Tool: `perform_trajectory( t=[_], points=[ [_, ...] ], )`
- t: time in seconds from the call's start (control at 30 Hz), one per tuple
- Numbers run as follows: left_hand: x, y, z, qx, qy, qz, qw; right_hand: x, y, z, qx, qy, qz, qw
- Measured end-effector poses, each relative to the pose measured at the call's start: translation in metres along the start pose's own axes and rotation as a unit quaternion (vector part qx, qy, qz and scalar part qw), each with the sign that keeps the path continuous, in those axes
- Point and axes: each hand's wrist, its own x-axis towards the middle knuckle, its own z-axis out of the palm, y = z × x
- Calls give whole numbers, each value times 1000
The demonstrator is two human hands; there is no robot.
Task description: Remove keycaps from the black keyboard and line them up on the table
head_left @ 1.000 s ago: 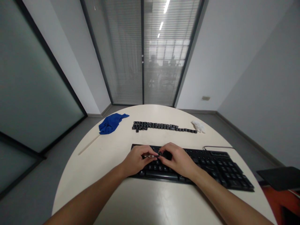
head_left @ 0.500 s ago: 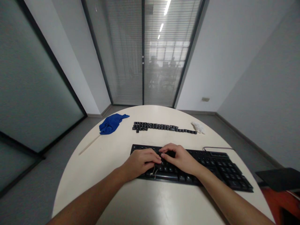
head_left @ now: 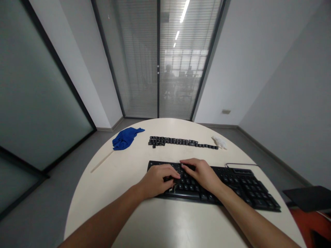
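A black full-size keyboard (head_left: 191, 195) lies on the table under both hands. My left hand (head_left: 160, 177) is closed over its left part, fingertips and thumb drawn together above the letter keys. A thin wire keycap puller (head_left: 173, 188) sticks out beneath the left thumb; most of it is hidden by the hand. My right hand (head_left: 201, 174) rests over the middle of the keyboard, its index finger and thumb brought together at the upper rows. Whatever lies between those two fingertips is too small to make out.
Loose black keycaps (head_left: 178, 141) are lined up beyond the keyboard on the round white table (head_left: 124, 217). A blue cloth (head_left: 125, 138) with a pale stick (head_left: 102, 161) lies at left, a crumpled white tissue (head_left: 219, 142) at right. A cable (head_left: 241, 164) runs behind the keyboard.
My right index finger and thumb have moved slightly away from the left fingertips, up the keyboard. My left hand has turned a little over the wire puller. The view has shifted slightly.
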Motion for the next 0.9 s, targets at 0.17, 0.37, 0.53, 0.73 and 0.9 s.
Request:
perform_trajectory(
  t=[0.17, 0.37, 0.53, 0.73, 0.9],
  points=[
    [2, 0, -1, -36, 45, -53, 997, 1, -3, -3, -38, -14, -27, 999],
    [5, 0, 0, -71, 99, -129, 984, 5, -6, -7, -20, -12, -37, 999],
    [4, -5, 4, -96, 101, -170, 976, 26, 0, -9, -47, -6, 45, 998],
    [4, -5, 4, -86, 103, -161, 978, 69, -1, 4, -179, -36, 57, 982],
    [5, -4, 2, -75, 97, -150, 981, 92, -4, 21, -242, -26, 52, 969]
  ],
)
